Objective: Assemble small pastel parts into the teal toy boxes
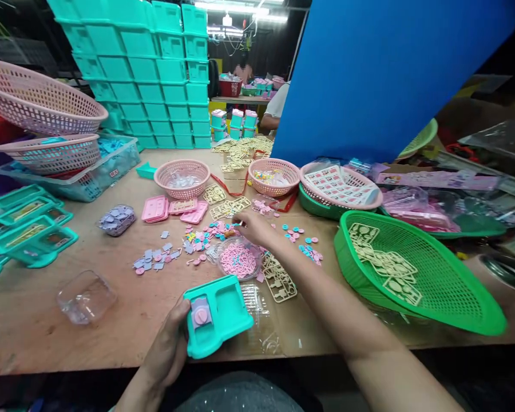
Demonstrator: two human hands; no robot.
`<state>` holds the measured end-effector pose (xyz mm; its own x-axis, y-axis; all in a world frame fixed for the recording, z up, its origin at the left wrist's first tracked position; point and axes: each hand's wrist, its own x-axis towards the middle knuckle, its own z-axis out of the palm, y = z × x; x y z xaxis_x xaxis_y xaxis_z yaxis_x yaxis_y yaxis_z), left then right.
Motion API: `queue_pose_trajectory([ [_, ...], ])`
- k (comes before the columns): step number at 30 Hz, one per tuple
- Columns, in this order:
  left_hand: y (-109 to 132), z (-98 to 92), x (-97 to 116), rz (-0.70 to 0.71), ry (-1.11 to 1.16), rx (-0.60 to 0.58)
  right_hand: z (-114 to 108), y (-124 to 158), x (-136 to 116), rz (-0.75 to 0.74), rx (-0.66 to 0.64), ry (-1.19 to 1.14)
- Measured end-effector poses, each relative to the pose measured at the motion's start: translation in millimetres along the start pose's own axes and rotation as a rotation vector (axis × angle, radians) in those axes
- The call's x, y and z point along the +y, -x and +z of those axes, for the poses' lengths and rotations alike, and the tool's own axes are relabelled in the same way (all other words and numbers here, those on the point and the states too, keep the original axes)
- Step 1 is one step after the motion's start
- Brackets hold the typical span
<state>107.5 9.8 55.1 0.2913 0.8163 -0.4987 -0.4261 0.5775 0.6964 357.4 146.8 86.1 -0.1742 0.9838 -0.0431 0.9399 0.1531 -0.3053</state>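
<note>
Left hand (171, 343): fingers gripping the case by its left edge, thumb on top.
Case (229, 337): teal, tilted, above the table's near edge; a lilac piece (200, 303) with a pink knob (201, 317) sits in its left recess.
Right hand (253, 230): stretched over the small parts (217, 230), just behind the bowl; whether its fingers are closed on anything, I cannot tell.
Bowl (248, 278): clear, filled with pink bits (237, 260), on the table (133, 320) beyond the case.
Lilac parts (158, 257): scattered left of the bowl.
Clear box (87, 298): at left, well apart from the case.
Cream frames (280, 280): right of the bowl — more lie in the green basket (450, 297).
Pink baskets (182, 187): two small ones behind the parts.
Teal tubs (137, 68): stacked high at the back.
</note>
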Motion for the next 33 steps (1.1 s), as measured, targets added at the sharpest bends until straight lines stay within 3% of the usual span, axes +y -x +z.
queue_pose_trajectory([
  [3, 1, -9.5, 6, 0.033, 0.029, 0.002, -3, -54, -18, 0.016, -0.271, 0.091],
  [5, 4, -20.6, 10, 0.059, 0.047, 0.015, -1, -68, -24, 0.042, -0.326, 0.133],
  [7, 7, -33.0, 12, 0.083, 0.061, 0.059, -2, -63, -24, 0.049, -0.322, 0.165],
  [9, 10, -43.6, 13, 0.119, 0.063, 0.126, -4, -44, -24, 0.026, -0.224, 0.128],
  [11, 13, -50.2, 13, 0.162, 0.047, 0.183, -3, -13, -31, -0.051, -0.041, -0.051],
  [15, 19, -50.5, 12, 0.195, -0.002, 0.222, 22, 58, -70, -0.374, 0.196, -0.481],
  [18, 24, -47.8, 12, 0.175, -0.015, 0.216, 47, 97, -101, -0.488, 0.3, -0.496],
  [21, 27, -50.2, 10, 0.168, -0.003, 0.211, 57, 115, -111, -0.516, 0.336, -0.504],
  [24, 29, -55.9, 9, 0.168, -0.004, 0.193, 56, 120, -105, -0.548, 0.388, -0.507],
  [27, 31, -61.3, 11, 0.176, -0.018, 0.189, 58, 118, -88, -0.461, 0.482, -0.238],
  [30, 31, -66.5, 14, 0.204, -0.043, 0.206, 68, 110, -60, -0.376, 0.421, 0.116],
  [33, 30, -72.6, 18, 0.222, -0.063, 0.223, 79, 102, -33, -0.315, 0.34, 0.276],
])
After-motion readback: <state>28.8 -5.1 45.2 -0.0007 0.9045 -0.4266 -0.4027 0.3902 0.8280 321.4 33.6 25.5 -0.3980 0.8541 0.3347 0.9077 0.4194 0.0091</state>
